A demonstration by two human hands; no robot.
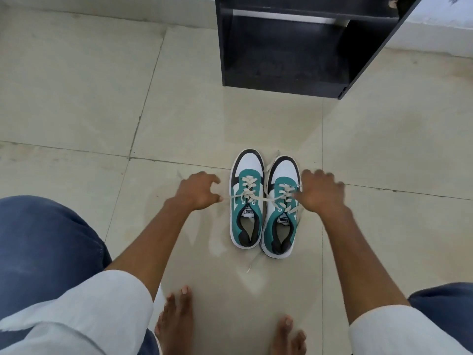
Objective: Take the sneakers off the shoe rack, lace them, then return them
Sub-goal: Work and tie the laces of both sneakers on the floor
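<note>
Standing well beyond the shoes, the black shoe rack (284, 44) has bare shelves, and the beige tiled floor (76, 85) carries the pair of sneakers (265, 203) side by side, toes toward the rack, long axes running away from the person. Between the two hands a white lace (258, 198) stretches crosswise. The left hand (198, 190) pinches its end just left of the left sneaker; the right hand (320, 192) covers the right shoe's eyelets, thumb hidden, fingers loosely curled, grip unclear.

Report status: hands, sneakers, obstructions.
Left hand pinching lace of left sneaker; right hand at right sneaker, grip unclear. Both on floor, off shoe rack. Nothing blocking.
</note>
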